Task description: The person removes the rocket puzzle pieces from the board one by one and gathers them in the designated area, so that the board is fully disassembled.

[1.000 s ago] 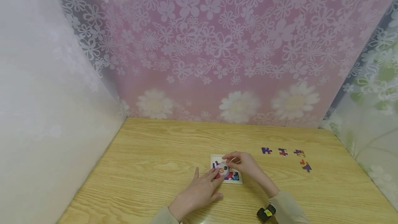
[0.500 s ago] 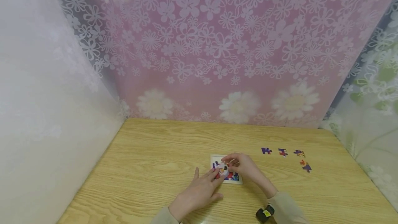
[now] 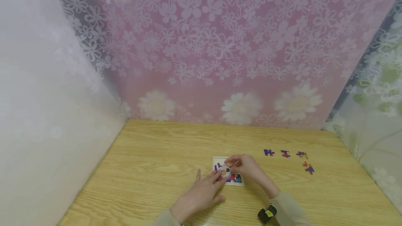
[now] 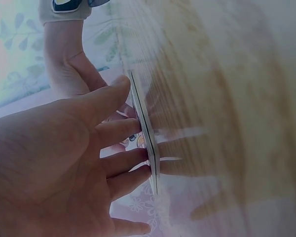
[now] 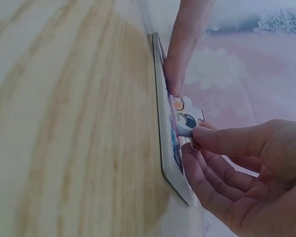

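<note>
A small puzzle board with a pale frame [image 3: 238, 183] lies on the table, partly filled with colourful pieces. My left hand [image 3: 201, 191] rests its fingertips on the board's left part, fingers straight and spread; in the left wrist view the left hand [image 4: 64, 143] touches the board [image 4: 147, 129]. From the right, my right hand [image 3: 249, 169] reaches over the board. The right wrist view shows the right hand [image 5: 256, 168] pinching a white piece with a dark eye [image 5: 190, 121] between thumb and fingers, tilted up from the board [image 5: 163, 113]. Fingers hide part of the board.
Several loose puzzle pieces lie to the right on the wooden table, among them a purple one [image 3: 268, 152], a red and purple one [image 3: 285, 154] and an orange and purple one [image 3: 308, 167]. A black device [image 3: 267, 214] is at the right wrist. Patterned curtains [image 3: 220, 62] stand behind.
My right hand and wrist have shifted very slightly, with small changes in the finger pose over the board. The left hand stays in place.
</note>
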